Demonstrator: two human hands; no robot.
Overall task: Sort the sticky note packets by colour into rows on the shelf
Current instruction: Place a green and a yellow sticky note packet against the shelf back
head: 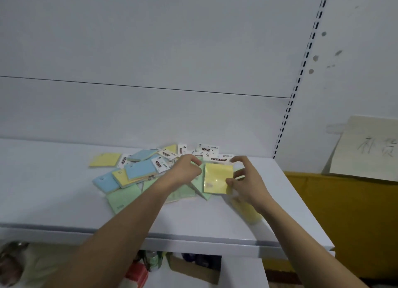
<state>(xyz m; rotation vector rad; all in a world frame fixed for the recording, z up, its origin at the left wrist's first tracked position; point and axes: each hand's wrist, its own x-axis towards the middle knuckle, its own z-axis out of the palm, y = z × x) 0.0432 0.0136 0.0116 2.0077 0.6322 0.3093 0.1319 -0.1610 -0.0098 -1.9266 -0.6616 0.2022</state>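
A loose pile of sticky note packets (pixel 137 173) in blue, yellow and green lies on the white shelf (pixel 53 190). My right hand (pixel 247 180) grips a yellow packet (pixel 217 177) by its right edge, held tilted above the pile. My left hand (pixel 187 169) has its fingers closed at that packet's upper left corner, over green packets (pixel 125 199). A single yellow packet (pixel 104 159) lies apart at the pile's left. Under my right wrist another yellow packet (pixel 245 210) rests near the shelf's front right.
The shelf's front edge (pixel 193 240) runs across below my forearms. A slotted upright (pixel 301 72) stands at the back right. A yellow surface with a paper sign (pixel 366 147) is to the right. Boxes and items (pixel 172 264) sit below the shelf.
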